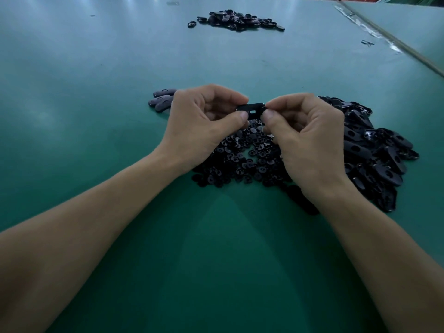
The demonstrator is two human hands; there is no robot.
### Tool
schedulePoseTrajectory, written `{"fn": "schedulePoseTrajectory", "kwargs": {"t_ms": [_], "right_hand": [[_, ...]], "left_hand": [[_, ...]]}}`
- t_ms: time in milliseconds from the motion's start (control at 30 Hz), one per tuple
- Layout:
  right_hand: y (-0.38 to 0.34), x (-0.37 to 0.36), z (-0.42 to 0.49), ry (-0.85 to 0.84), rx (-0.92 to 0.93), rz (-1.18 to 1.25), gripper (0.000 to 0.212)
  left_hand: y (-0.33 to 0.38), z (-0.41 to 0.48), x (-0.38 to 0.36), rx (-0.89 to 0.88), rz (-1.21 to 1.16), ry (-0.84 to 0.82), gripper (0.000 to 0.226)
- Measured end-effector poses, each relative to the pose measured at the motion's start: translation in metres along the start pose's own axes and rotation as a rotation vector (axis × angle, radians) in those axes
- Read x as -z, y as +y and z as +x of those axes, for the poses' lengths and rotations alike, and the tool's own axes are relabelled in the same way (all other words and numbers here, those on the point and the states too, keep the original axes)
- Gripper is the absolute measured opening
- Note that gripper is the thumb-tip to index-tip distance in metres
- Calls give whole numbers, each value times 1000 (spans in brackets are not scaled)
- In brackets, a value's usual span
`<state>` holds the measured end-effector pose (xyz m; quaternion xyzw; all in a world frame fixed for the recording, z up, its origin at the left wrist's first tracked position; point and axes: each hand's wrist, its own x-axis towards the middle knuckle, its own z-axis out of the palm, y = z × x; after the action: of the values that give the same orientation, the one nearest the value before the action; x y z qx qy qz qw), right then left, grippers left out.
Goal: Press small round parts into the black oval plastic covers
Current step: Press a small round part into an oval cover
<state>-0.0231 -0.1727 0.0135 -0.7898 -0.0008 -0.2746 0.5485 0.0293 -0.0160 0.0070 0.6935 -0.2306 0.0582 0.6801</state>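
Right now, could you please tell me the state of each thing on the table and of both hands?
held cover: in the air, pinched at both ends, slot showing.
left hand: pinches its left end.
right hand: pinches its right end.
round parts: loose heap below the held cover.
oval covers: loose heap at the right.
greyish covers: a few lying beyond the left hand.
far pile: heaped at the far side.

Two hands (pixel 204 121) (pixel 310 140), one held cover (pixel 251 109), four dark heaps (pixel 240 159) (pixel 374 150) (pixel 237 20) (pixel 162 100).

Held cover (pixel 251 108) ends hidden under left hand (pixel 204 121), right hand (pixel 305 140); far pile (pixel 236 20) indistinct.
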Motion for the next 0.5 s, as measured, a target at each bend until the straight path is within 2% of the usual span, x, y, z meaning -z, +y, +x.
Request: {"fn": "schedulePoseTrajectory", "kwargs": {"t_ms": [500], "right_hand": [[-2,-1,0,-57,34,-23,14]], "left_hand": [[-2,1,1,-1,14,29,23]]}}
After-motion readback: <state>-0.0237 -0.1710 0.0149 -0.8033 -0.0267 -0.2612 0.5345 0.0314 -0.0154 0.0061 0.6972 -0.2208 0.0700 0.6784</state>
